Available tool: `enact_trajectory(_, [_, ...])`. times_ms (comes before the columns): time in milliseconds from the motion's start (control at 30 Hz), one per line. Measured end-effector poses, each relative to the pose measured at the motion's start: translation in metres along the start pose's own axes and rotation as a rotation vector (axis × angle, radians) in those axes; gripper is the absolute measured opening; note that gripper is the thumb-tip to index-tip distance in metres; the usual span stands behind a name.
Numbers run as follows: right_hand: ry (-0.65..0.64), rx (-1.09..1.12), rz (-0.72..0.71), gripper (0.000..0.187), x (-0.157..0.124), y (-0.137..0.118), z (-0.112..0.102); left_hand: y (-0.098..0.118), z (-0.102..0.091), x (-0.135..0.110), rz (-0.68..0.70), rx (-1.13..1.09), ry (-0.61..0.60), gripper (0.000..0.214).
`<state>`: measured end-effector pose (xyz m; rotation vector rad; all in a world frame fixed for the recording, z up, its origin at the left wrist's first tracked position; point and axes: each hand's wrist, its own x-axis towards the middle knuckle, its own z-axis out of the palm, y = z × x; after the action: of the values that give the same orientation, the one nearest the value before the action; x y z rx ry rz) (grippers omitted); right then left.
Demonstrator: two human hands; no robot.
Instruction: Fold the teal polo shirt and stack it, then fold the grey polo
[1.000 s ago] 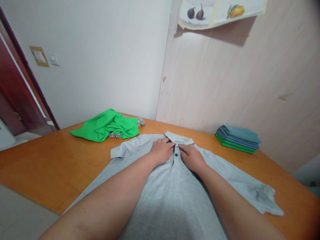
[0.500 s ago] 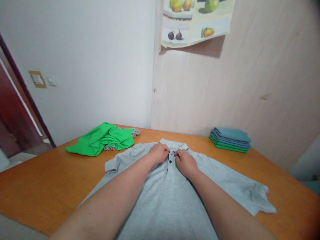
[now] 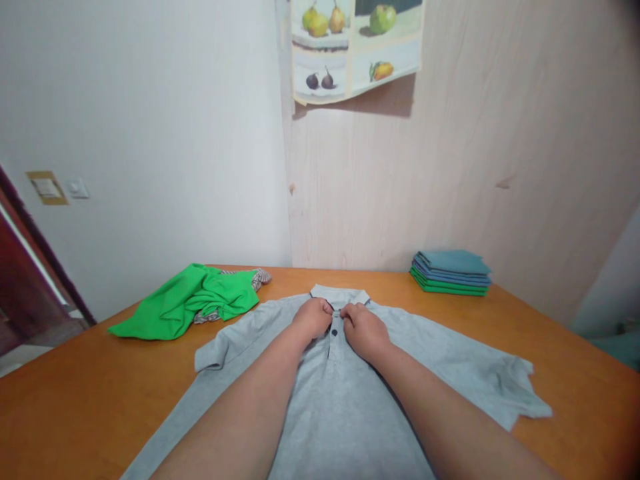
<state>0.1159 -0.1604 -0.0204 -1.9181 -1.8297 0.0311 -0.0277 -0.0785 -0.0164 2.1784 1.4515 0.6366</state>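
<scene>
A grey polo shirt (image 3: 450, 360) lies spread face up on the orange wooden table (image 3: 80, 407), collar toward the wall and sleeves out to both sides. My left hand (image 3: 313, 318) and my right hand (image 3: 361, 328) meet at the shirt's dark button placket just below the collar. Both hands have their fingers curled and pinched on the placket edges near the top button. A dark button shows between them.
A crumpled green garment (image 3: 190, 301) with a striped one under it lies at the back left. A stack of folded blue and green shirts (image 3: 451, 272) sits at the back right by the wood-panel wall. A fruit poster (image 3: 353, 47) hangs above.
My hands have drawn together and pinched shut at the top of the placket. The view has tilted upward and swung, showing more of the wall and poster.
</scene>
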Motion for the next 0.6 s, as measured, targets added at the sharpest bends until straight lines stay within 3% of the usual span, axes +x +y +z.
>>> enact_trajectory(167, [-0.009, 0.006, 0.022, 0.030, 0.0000, -0.0015, -0.0012, -0.0006, 0.0040, 0.0031, -0.020, -0.011, -0.016, 0.014])
enact_trajectory(467, [0.027, 0.065, 0.026, 0.043, -0.0005, -0.0020, -0.0034, -0.0031, 0.0077, 0.0072, -0.020, -0.027, -0.031, 0.010])
enact_trajectory(600, [0.024, 0.079, 0.059, 0.035, -0.0010, -0.0032, -0.0052, -0.0021, 0.0075, 0.0065, -0.030, -0.023, -0.022, 0.009])
